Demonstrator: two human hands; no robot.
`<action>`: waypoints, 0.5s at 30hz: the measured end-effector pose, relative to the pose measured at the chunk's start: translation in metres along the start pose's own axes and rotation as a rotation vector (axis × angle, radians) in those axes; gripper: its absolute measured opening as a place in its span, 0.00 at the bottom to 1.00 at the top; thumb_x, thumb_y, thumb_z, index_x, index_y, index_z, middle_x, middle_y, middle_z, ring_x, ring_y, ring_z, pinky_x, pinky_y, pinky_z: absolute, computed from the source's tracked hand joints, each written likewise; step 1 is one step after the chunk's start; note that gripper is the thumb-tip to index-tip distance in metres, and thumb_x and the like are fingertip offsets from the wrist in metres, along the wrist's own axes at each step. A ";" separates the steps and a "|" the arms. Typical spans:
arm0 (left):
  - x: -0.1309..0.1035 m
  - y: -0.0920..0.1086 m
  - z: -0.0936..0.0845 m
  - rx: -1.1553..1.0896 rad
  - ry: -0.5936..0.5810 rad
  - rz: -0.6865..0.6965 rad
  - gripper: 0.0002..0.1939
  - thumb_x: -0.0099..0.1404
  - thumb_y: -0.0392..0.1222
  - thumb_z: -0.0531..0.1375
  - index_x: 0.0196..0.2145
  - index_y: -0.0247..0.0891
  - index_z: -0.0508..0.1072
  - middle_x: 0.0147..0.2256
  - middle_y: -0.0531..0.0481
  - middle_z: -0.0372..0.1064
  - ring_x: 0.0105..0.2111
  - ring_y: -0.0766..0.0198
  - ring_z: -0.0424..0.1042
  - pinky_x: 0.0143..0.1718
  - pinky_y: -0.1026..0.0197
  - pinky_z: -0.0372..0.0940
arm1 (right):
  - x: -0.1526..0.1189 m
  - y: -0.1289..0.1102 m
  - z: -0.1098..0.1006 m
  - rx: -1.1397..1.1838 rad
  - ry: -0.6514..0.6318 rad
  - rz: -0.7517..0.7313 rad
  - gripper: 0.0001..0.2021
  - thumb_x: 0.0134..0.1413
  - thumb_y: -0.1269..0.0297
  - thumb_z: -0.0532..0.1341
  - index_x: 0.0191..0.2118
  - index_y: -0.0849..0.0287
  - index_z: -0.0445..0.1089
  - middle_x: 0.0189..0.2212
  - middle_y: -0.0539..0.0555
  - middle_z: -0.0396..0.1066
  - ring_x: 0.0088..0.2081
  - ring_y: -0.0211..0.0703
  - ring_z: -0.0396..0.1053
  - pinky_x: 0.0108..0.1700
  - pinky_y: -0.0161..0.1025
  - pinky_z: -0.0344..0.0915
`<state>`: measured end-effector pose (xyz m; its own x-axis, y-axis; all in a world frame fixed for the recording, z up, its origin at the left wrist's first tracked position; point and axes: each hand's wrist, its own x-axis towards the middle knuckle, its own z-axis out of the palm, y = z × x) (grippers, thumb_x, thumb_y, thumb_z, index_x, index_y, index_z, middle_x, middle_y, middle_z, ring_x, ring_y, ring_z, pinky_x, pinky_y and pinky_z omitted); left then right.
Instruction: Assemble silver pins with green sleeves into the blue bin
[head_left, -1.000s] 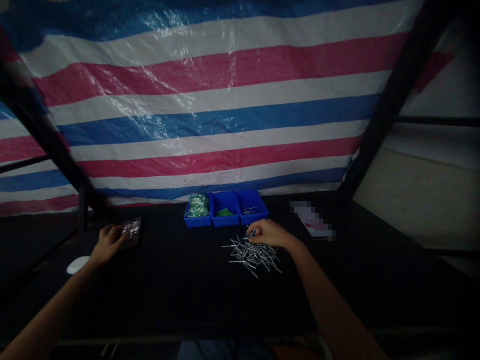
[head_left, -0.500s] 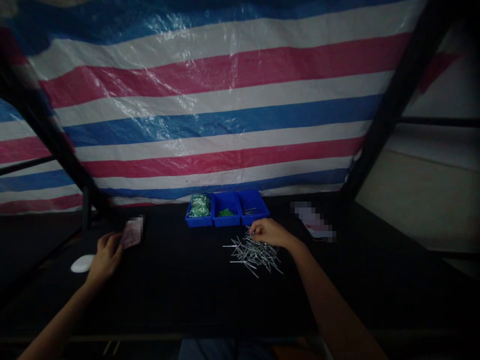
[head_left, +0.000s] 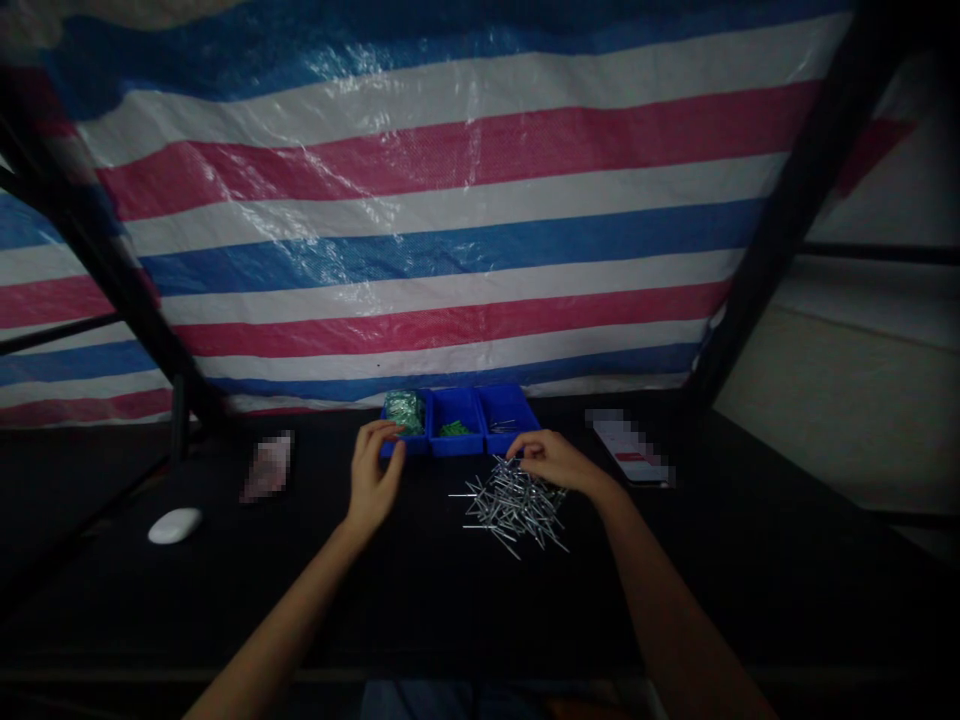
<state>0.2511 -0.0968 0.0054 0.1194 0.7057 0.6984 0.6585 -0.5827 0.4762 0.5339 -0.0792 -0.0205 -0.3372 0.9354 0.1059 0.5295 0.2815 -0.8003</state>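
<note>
My left hand (head_left: 373, 478) is in front of the left blue bin (head_left: 401, 445), its fingers apart and nothing seen between them. That bin holds green items in clear plastic. Small green pieces (head_left: 454, 429) lie in the middle bin (head_left: 457, 447), and a few thin metal pins rest in the right bin (head_left: 510, 400). A loose pile of silvery metal pins (head_left: 517, 508) lies on the black table in front of the bins. At the pile's upper edge is my right hand (head_left: 551, 461), fingers bent together; what they hold, if anything, is too small to make out.
A white oval object (head_left: 175, 525) lies on the black table (head_left: 420, 610) at left, near a pixelated pinkish item (head_left: 268, 467). A phone-like object (head_left: 631, 447) lies at right. Behind stands a striped sheet (head_left: 450, 240) between dark frame posts.
My left hand has moved right, from beside the pinkish item to the front of the left bin. My right hand stays at the pile, shifted slightly.
</note>
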 end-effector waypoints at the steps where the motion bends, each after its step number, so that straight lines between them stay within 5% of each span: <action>1: 0.004 0.013 0.018 -0.077 0.009 0.014 0.11 0.63 0.44 0.48 0.42 0.42 0.64 0.43 0.43 0.59 0.45 0.58 0.60 0.45 0.52 0.58 | -0.001 -0.001 -0.002 0.042 0.002 -0.015 0.12 0.39 0.73 0.54 0.32 0.61 0.70 0.15 0.46 0.60 0.18 0.32 0.58 0.20 0.29 0.50; 7: 0.016 0.055 0.098 -0.275 -0.176 0.048 0.12 0.63 0.45 0.48 0.39 0.39 0.68 0.35 0.43 0.67 0.36 0.61 0.65 0.38 0.55 0.59 | -0.004 -0.010 -0.007 0.257 0.079 -0.095 0.12 0.40 0.72 0.52 0.33 0.61 0.67 0.14 0.45 0.57 0.18 0.32 0.56 0.22 0.30 0.52; 15: -0.004 0.048 0.107 -0.335 -0.396 -0.075 0.14 0.60 0.46 0.51 0.33 0.36 0.73 0.30 0.49 0.71 0.28 0.65 0.68 0.30 0.65 0.59 | 0.007 0.000 -0.001 0.405 0.200 -0.123 0.10 0.39 0.71 0.53 0.32 0.61 0.66 0.14 0.44 0.60 0.17 0.32 0.56 0.21 0.30 0.51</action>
<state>0.3618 -0.0845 -0.0310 0.3952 0.8111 0.4312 0.4099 -0.5758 0.7074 0.5328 -0.0719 -0.0193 -0.2007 0.9343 0.2945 0.1354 0.3242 -0.9363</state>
